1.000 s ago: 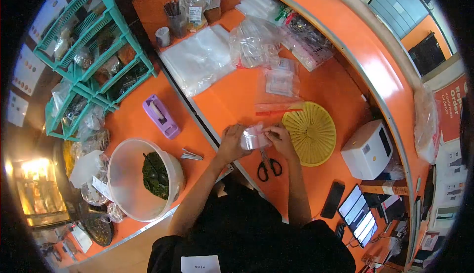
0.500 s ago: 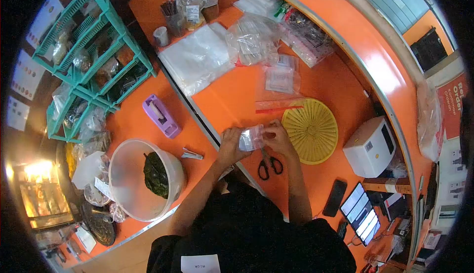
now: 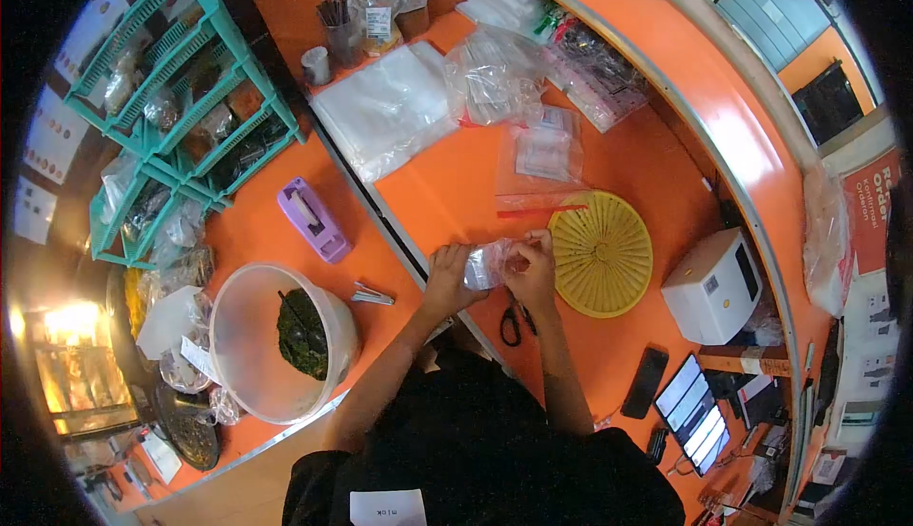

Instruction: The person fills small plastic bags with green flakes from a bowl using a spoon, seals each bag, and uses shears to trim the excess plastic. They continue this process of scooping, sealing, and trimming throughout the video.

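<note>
A small clear plastic packet (image 3: 482,267) with something pale or silvery in it is between my two hands, over the orange counter. My left hand (image 3: 449,279) has its fingers wrapped round the packet's left side. At the packet's right end, the fingers of my right hand (image 3: 530,266) pinch its edge. Black-handled scissors (image 3: 512,327) lie just below, partly covered by my right hand and forearm. The round yellow woven tray (image 3: 602,255) is right beside my right hand.
Left of my arms stand a clear tub (image 3: 228,345) with dark green leaves, a purple tape dispenser (image 3: 314,220) and a stapler (image 3: 372,294). Plastic bags (image 3: 385,107) lie beyond. To the right are a white printer (image 3: 713,288), a phone (image 3: 645,381) and a tablet (image 3: 696,412).
My right hand has shifted slightly and turned over the packet's right end, now covering more of the scissors. The packet is tilted a little more. My left hand keeps its hold.
</note>
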